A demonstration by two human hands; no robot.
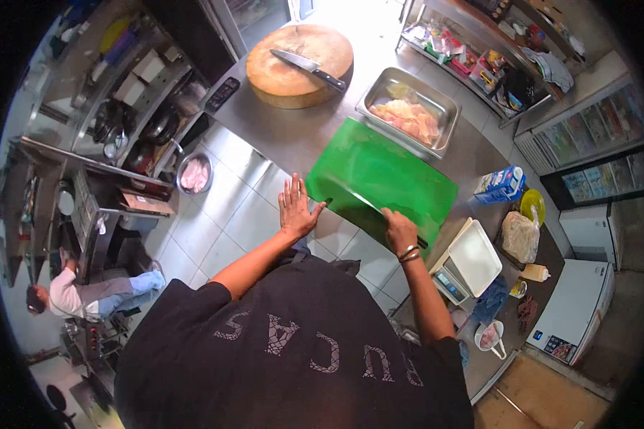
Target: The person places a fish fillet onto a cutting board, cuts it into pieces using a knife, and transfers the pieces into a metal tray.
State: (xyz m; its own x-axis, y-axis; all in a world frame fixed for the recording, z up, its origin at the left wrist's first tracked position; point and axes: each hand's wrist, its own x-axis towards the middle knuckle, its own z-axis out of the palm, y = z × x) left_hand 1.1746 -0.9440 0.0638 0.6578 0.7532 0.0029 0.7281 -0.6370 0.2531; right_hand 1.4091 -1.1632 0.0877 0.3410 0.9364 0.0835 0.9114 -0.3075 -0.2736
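My right hand [400, 230] is closed round the handle of a knife [361, 199]. Its blade, slightly blurred, slants over the green cutting board [406, 182]. At the board's near left corner my left hand [295, 209] is open, fingers stretched out and thumb apart, holding nothing. Just behind the board a steel tray [445, 126] holds pale pink slices of raw meat [410, 120]. A second knife [300, 61] with a black handle lies on the round wooden chopping block [279, 84], farther back.
To the right are a milk carton [501, 185], a kitchen scale [451, 284] with a white tray [476, 257], and a plastic bag [520, 236]. A pot of meat [194, 174] stands at lower level on the left. Another person [86, 294] works at the far left.
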